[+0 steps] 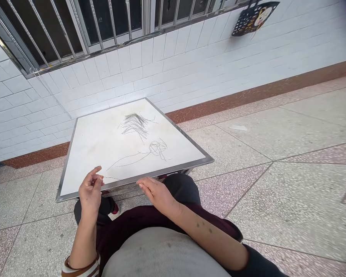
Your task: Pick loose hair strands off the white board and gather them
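Curling near dark strands (136,122), left hand (90,189), right hand (158,194) — right fingertips (141,183) partly hidden, cannot tell either grip's hold

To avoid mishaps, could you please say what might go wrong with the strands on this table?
The tangle might knot tighter, since it already loops over itself. The upper bunch lies loosely spread and could scatter. The strand by the left hand lies close to the table edge and might slip off.

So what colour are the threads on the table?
The threads look black against the white tabletop, best seen in the head view.
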The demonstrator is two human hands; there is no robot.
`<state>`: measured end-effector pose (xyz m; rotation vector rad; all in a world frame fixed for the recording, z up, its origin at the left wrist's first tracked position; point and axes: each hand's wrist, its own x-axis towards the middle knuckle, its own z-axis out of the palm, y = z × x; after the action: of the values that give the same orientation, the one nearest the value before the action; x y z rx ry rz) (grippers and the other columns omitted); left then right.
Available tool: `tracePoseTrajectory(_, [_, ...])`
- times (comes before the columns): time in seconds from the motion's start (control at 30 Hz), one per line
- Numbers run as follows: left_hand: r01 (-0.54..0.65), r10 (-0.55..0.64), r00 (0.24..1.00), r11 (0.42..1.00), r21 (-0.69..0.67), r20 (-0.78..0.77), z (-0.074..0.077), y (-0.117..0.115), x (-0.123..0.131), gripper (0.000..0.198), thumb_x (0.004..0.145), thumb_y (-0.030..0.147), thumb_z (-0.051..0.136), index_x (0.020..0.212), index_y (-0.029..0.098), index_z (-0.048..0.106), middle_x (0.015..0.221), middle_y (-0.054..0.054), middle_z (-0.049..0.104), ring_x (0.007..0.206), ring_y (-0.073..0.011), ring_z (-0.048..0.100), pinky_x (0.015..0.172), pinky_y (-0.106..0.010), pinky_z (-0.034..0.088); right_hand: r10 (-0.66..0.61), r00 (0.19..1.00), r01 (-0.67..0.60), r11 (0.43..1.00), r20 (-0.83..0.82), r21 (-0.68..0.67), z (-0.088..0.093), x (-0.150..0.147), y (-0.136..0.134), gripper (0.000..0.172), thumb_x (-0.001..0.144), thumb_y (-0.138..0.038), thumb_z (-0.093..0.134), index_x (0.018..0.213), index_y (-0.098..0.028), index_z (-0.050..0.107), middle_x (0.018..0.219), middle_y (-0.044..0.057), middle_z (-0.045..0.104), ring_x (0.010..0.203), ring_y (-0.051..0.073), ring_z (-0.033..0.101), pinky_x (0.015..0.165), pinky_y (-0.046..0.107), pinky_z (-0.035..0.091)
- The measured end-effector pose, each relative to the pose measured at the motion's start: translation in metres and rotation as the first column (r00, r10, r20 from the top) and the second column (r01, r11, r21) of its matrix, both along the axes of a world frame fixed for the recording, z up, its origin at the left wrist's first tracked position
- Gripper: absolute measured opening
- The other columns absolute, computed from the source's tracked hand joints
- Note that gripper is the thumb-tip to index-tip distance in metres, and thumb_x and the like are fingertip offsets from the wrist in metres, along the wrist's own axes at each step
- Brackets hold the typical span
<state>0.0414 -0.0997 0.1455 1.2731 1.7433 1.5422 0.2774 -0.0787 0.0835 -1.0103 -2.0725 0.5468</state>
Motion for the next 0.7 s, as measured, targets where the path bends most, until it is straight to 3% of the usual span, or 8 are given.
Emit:
tracePoseTrajectory(0.23, [0.023, -0.023, 1.0, 1.0, -0.015, -0.003, -0.001, 0.0, -0.006, 0.039, 0.078, 0.03, 0.062, 0.115, 0.019, 0.065, 0.08, 0.0, 0.062, 0.064, -0.0111, 0.056, 0.071, -0.029, 0.05, 0.024, 0.999, -0.023, 0.999, 0.044, -0.024, -0.003, 0.007, 0.003, 0.024, 0.098, -0.02, 0.034, 0.103, -0.022, 0.058, 0.085, 0.004, 0.064, 0.075, 0.017, 0.061, 0.068, 0.029, 0.05])
tracePoseTrajectory(0.43, [0.013, -0.014, 1.0, 0.999, -0.031, -0.008, -0.005, 0.0, -0.014, 0.042, 0.078, 0.028, 0.061, 0.119, 0.02, 0.062, 0.079, 0.001, 0.061, 0.065, -0.0115, 0.055, 0.071, -0.028, 0.05, -0.152, 0.988, 0.151, 0.987, -0.009, -0.048, 0.006, 0.025, 0.013, 0.023, 0.096, -0.023, 0.037, 0.103, -0.021, 0.059, 0.089, 0.006, 0.067, 0.079, 0.018, 0.064, 0.07, 0.031, 0.051])
tracePoseTrajectory(0.57, [0.126, -0.125, 0.992, 0.99, -0.069, 0.022, -0.007, 0.002, 0.001, 0.044, 0.078, 0.029, 0.06, 0.121, 0.019, 0.061, 0.076, 0.002, 0.059, 0.063, -0.0112, 0.055, 0.067, -0.027, 0.05, -0.021, 0.998, 0.024, 0.998, 0.058, -0.053, 0.019, 0.008, 0.01, 0.02, 0.096, -0.033, 0.045, 0.102, -0.023, 0.062, 0.093, 0.004, 0.069, 0.074, 0.017, 0.064, 0.07, 0.03, 0.05])
tracePoseTrajectory(0.7, [0.206, -0.204, 0.979, 0.973, -0.103, 0.021, -0.007, 0.002, 0.016, 0.042, 0.079, 0.028, 0.06, 0.12, 0.019, 0.062, 0.073, 0.003, 0.057, 0.059, -0.0097, 0.054, 0.065, -0.025, 0.049, 0.108, 0.987, -0.099, 0.991, 0.114, -0.088, 0.014, -0.013, 0.006, 0.019, 0.095, -0.032, 0.047, 0.099, -0.023, 0.064, 0.09, 0.004, 0.07, 0.076, 0.017, 0.065, 0.071, 0.029, 0.05])
